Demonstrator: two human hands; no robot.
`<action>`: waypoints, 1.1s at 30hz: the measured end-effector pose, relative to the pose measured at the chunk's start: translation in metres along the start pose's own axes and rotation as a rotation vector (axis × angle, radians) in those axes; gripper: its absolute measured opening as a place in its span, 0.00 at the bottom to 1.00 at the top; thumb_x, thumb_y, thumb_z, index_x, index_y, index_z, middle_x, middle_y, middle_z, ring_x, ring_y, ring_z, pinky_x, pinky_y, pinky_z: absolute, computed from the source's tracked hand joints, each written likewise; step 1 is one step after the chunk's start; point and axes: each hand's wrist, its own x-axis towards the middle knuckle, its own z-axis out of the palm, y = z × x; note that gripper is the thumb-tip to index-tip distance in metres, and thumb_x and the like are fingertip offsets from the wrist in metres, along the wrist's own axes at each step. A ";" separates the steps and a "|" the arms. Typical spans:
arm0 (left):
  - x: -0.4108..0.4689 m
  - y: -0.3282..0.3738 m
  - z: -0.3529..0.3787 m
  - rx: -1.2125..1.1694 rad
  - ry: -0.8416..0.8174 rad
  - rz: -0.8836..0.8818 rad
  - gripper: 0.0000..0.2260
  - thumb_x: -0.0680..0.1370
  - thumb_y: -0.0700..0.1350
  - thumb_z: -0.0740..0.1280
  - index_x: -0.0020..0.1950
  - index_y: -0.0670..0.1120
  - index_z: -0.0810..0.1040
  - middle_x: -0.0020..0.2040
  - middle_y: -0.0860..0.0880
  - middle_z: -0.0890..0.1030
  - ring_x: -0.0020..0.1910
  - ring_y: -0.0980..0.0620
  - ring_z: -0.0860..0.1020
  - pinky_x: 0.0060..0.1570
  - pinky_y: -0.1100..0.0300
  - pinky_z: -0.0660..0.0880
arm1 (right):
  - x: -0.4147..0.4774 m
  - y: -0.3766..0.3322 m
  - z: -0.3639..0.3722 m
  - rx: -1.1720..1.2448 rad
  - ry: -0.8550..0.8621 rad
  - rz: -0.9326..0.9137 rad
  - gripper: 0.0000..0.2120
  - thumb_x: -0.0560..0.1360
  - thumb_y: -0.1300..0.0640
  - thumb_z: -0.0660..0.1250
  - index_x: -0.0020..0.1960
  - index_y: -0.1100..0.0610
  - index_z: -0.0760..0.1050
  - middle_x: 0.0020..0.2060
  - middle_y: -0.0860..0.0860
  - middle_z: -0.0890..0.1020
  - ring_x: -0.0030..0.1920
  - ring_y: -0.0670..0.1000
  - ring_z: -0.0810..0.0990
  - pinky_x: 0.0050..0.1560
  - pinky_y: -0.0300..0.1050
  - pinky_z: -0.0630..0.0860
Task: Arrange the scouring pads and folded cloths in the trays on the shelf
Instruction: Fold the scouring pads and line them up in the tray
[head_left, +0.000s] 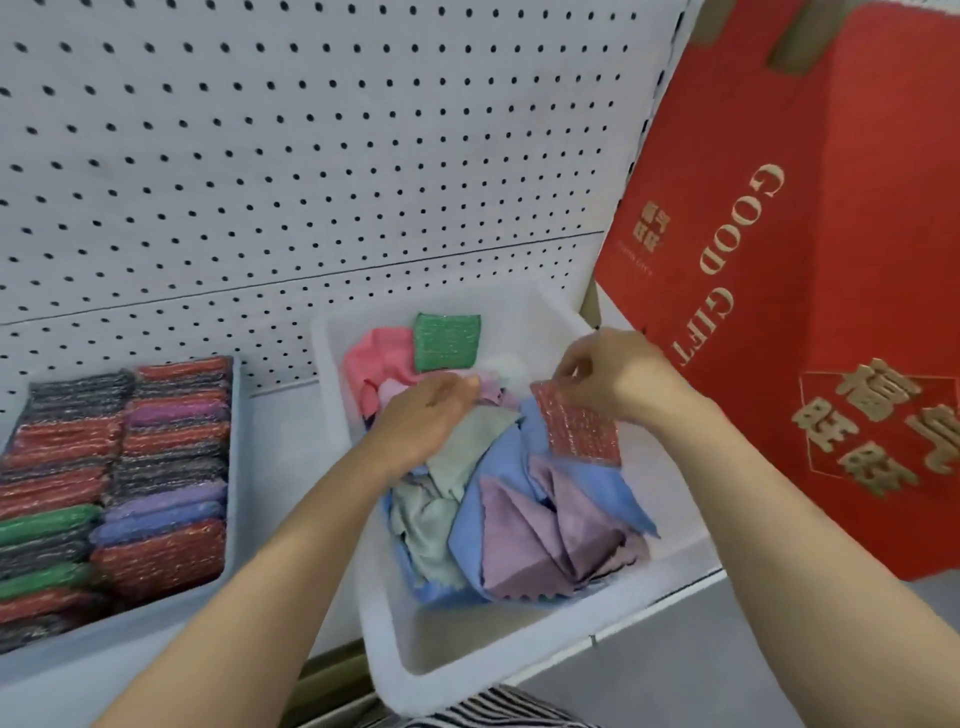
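A white tray (467, 654) on the shelf holds a loose heap of cloths (498, 519) in blue, mauve, pale green and pink. A green scouring pad (447, 340) lies at its far end. My right hand (618, 379) pinches a red glittery scouring pad (579, 428) by its top edge, just above the cloths. My left hand (426, 415) reaches palm down into the heap, its fingers on the cloths near the pink one. A second white tray (234, 467) at the left is packed with rows of red, grey, purple and green scouring pads (119, 483).
A white pegboard (311, 156) backs the shelf. A big red gift box (810, 291) printed "GOOD GIFT" leans at the right, close to the cloth tray. The shelf's front edge (675, 592) runs below the trays.
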 end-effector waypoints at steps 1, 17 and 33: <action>0.001 0.001 0.000 -0.087 0.014 -0.008 0.23 0.79 0.63 0.60 0.70 0.52 0.73 0.65 0.55 0.76 0.64 0.54 0.74 0.60 0.62 0.66 | 0.005 -0.001 -0.011 0.194 0.035 -0.038 0.06 0.70 0.55 0.76 0.47 0.48 0.83 0.41 0.47 0.83 0.40 0.47 0.79 0.39 0.42 0.76; -0.027 -0.010 -0.054 -0.632 0.680 -0.075 0.07 0.77 0.42 0.72 0.54 0.45 0.78 0.48 0.44 0.84 0.45 0.49 0.83 0.49 0.56 0.81 | 0.148 -0.052 0.074 0.227 0.083 -0.270 0.26 0.73 0.54 0.75 0.68 0.56 0.73 0.64 0.56 0.77 0.65 0.56 0.74 0.62 0.46 0.71; -0.089 -0.093 -0.168 -0.735 1.064 -0.037 0.07 0.78 0.48 0.71 0.54 0.49 0.78 0.47 0.51 0.80 0.42 0.55 0.79 0.44 0.62 0.78 | 0.018 -0.199 0.044 1.100 -0.111 -0.227 0.06 0.73 0.60 0.75 0.46 0.53 0.80 0.38 0.50 0.85 0.40 0.51 0.85 0.43 0.46 0.81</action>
